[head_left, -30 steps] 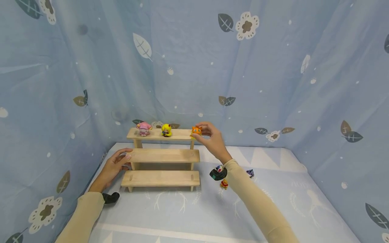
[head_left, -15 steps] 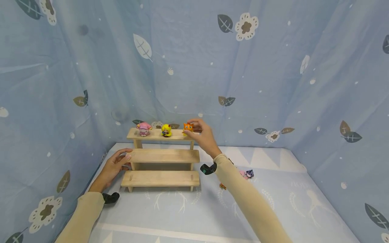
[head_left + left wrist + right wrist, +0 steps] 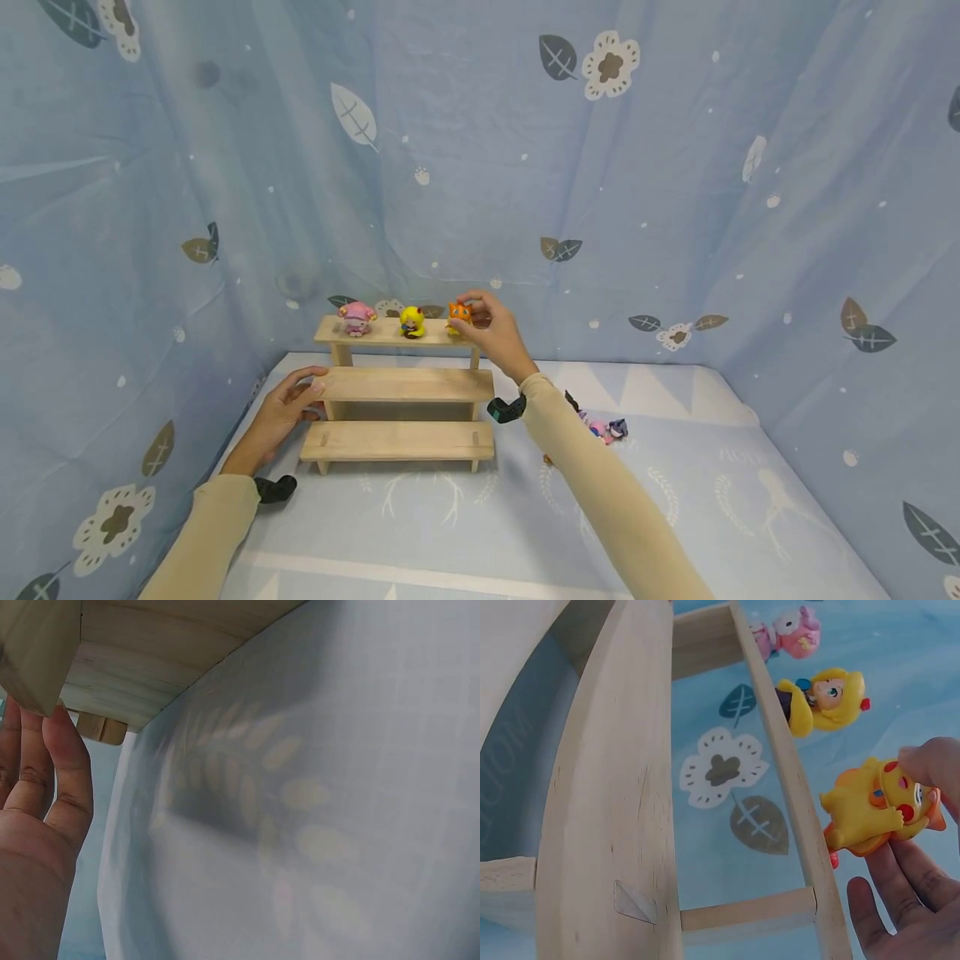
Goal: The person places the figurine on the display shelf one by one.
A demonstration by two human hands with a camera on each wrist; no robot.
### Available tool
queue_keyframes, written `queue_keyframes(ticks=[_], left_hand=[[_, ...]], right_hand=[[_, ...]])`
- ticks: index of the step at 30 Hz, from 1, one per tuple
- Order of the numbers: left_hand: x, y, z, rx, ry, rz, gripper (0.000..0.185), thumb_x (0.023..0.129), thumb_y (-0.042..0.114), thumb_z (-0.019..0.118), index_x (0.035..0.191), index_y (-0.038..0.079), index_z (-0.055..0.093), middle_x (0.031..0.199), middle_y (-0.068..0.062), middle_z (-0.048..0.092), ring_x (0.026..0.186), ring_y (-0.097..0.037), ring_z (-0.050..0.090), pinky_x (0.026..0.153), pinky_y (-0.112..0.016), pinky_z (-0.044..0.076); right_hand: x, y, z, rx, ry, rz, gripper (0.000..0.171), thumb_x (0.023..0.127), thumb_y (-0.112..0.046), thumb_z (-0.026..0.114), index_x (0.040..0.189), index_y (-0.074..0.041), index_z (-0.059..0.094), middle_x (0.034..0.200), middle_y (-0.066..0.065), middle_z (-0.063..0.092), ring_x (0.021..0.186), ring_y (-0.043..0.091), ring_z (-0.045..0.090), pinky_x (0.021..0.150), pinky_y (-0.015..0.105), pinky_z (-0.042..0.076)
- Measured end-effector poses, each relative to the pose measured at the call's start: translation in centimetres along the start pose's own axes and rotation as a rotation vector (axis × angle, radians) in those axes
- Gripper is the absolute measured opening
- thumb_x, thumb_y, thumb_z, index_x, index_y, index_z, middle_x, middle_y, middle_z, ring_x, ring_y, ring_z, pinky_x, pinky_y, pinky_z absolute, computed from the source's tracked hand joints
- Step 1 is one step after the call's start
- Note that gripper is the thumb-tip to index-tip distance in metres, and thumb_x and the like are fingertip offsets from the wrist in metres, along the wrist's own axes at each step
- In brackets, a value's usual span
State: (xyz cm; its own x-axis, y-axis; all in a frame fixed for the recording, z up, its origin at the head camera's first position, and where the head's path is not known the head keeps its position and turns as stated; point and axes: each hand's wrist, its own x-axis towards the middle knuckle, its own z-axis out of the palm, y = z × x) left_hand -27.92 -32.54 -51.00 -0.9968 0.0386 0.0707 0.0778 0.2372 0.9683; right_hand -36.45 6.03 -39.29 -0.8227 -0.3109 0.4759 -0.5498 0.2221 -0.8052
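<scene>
A three-tier wooden display stand (image 3: 397, 442) stands at left centre in the head view. My left hand (image 3: 279, 412) grips the left end of its middle tier, fingertips at the board's edge (image 3: 37, 675) in the left wrist view. My right hand (image 3: 498, 337) pinches a yellow toy figure with an orange eared hood (image 3: 866, 810) between thumb and fingers. This figure is upright at the right part of the top tier (image 3: 386, 340), its feet right at the board. A yellow-haired figure (image 3: 412, 322) and a pink-hatted figure (image 3: 357, 319) stand to its left on that tier.
Several more small figures, among them a grey-and-pink one (image 3: 617, 428), lie on the patterned cloth (image 3: 420, 533) right of the stand, partly hidden by the right sleeve (image 3: 600, 483). A blue curtain (image 3: 465, 167) hangs close behind the top tier.
My right hand has moved left along the top tier with the orange-hooded figure, from the tier's right end closer to the yellow-haired figure. The left hand keeps its place.
</scene>
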Motion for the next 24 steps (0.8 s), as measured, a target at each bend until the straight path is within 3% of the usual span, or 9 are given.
queue_keyframes(ticks=[10, 18, 24], left_hand=[[0.1, -0.3, -0.1, -0.010, -0.004, 0.006, 0.056, 0.105, 0.042, 0.059, 0.154, 0.019, 0.044, 0.120, -0.003, 0.063, 0.102, -0.022, 0.065, 0.082, -0.039, 0.056], [0.1, -0.4, -0.1, -0.026, -0.015, 0.029, 0.052, 0.107, 0.038, 0.058, 0.153, 0.019, 0.045, 0.116, 0.004, 0.064, 0.100, -0.018, 0.065, 0.082, -0.039, 0.057], [-0.1, -0.1, 0.0, -0.027, -0.009, 0.027, 0.055, 0.105, 0.041, 0.059, 0.154, 0.018, 0.045, 0.118, 0.004, 0.064, 0.102, -0.023, 0.065, 0.081, -0.038, 0.057]], right_hand=[[-0.3, 0.1, 0.0, -0.017, -0.038, 0.014, 0.040, 0.094, -0.026, 0.079, 0.130, -0.030, 0.061, 0.115, 0.002, 0.067, 0.099, 0.020, 0.066, 0.089, 0.040, 0.055], [-0.5, 0.2, -0.2, -0.031, -0.034, -0.019, 0.044, 0.095, -0.027, 0.078, 0.135, -0.019, 0.061, 0.128, 0.002, 0.063, 0.108, 0.021, 0.062, 0.096, 0.043, 0.052], [-1.0, -0.1, -1.5, -0.064, -0.027, -0.016, 0.044, 0.097, -0.034, 0.075, 0.137, -0.022, 0.060, 0.130, 0.003, 0.063, 0.111, 0.020, 0.060, 0.099, 0.045, 0.048]])
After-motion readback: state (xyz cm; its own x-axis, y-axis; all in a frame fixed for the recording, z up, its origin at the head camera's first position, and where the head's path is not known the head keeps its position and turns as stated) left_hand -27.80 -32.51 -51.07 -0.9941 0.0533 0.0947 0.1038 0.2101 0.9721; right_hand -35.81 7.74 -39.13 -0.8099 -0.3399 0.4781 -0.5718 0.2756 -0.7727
